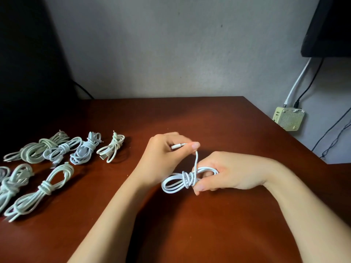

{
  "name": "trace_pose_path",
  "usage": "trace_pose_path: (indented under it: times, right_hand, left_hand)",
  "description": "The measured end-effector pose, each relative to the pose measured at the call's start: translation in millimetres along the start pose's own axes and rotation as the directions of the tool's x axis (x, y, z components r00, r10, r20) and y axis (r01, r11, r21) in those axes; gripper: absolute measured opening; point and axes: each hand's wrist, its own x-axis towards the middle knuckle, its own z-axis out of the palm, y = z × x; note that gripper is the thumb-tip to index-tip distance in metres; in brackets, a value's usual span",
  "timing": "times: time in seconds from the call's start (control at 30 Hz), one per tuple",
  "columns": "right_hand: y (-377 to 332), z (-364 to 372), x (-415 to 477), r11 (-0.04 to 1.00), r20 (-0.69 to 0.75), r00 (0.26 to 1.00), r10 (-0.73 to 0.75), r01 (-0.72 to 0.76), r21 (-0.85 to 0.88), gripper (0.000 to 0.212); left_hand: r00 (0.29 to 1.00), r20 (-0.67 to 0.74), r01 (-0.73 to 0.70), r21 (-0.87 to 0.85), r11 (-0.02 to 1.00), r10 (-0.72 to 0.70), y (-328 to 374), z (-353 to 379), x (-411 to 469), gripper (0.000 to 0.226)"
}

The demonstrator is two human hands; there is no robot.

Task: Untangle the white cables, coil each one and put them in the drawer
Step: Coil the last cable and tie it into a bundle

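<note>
White cable coil (187, 178) is being gripped by right hand (228, 171); left hand (163, 154), at eleven o'clock, is pinching its plug (178, 146).

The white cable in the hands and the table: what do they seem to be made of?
White cable: likely a smooth plastic or rubbery sheath, since it bends in soft loops. Table: reddish-brown wood or wood-look laminate, semi-glossy, with soft light reflections; which is unclear.

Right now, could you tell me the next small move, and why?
Probably tuck the plug end, pinched by the left hand, through the loop: the right hand holds the white cable already wrapped at its middle, leaving only a short tail.
</note>
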Motion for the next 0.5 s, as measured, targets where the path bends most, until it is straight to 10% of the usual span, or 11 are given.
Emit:
trace_pose_path:
  times: [0.2,0.5]
  right_hand:
    - [1,-4,-5,0.967,-0.091,0.993,-0.079,0.098,0.234,0.017]
    - [10,-3,6,0.71,-0.426,0.905,0.025,0.283,0.644,0.016]
  left_hand:
    - [0.984,0.098,0.173,-0.326,0.929,-0.149,-4,-11,-2,0.028]
    - [0.994,-0.079,0.063,-0.189,0.98,-0.079,-20,3,0,0.031]
